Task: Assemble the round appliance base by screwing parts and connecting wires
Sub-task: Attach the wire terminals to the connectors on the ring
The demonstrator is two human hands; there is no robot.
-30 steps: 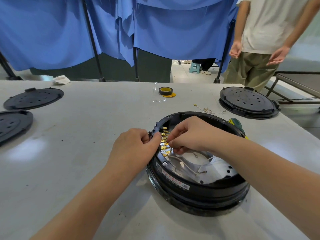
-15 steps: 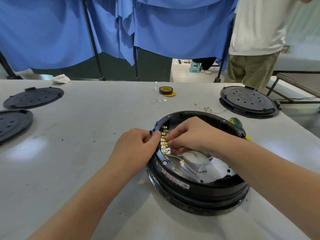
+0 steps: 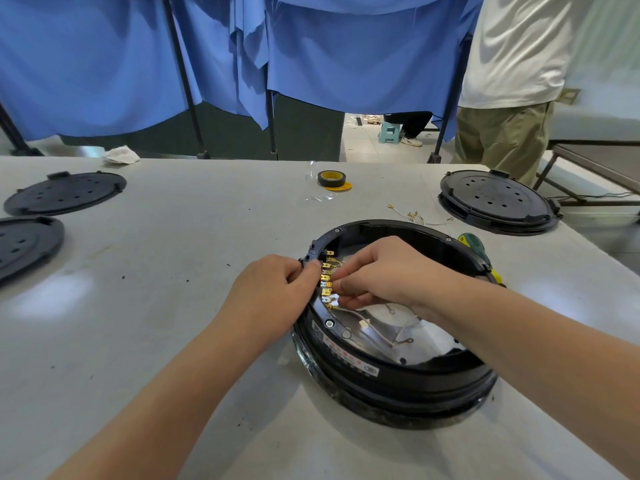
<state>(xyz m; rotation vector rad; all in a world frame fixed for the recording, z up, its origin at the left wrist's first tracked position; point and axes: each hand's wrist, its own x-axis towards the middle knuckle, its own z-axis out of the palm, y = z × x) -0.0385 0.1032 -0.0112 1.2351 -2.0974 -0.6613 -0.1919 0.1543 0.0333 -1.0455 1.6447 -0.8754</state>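
The round black appliance base (image 3: 398,382) lies open side up on the grey table, right of centre. A row of brass terminals (image 3: 326,278) runs along its inner left rim, and white wires (image 3: 388,336) with ring lugs lie on the shiny metal plate inside. My left hand (image 3: 273,292) grips the base's left rim at the terminal block, thumb against the terminals. My right hand (image 3: 384,271) reaches in from the right and pinches a wire connector at the terminal row; the connector itself is mostly hidden by my fingers.
A green-handled screwdriver (image 3: 476,245) lies behind the base. Loose wires (image 3: 417,216) and a tape roll (image 3: 331,178) sit further back. Black round covers lie at far right (image 3: 495,199) and at left (image 3: 65,192), (image 3: 24,244). A person (image 3: 512,84) stands beyond the table's right corner.
My hands have stayed at the terminal row, the right fingers shifting slightly. The person behind has stepped closer to the table and their hands have left the view.
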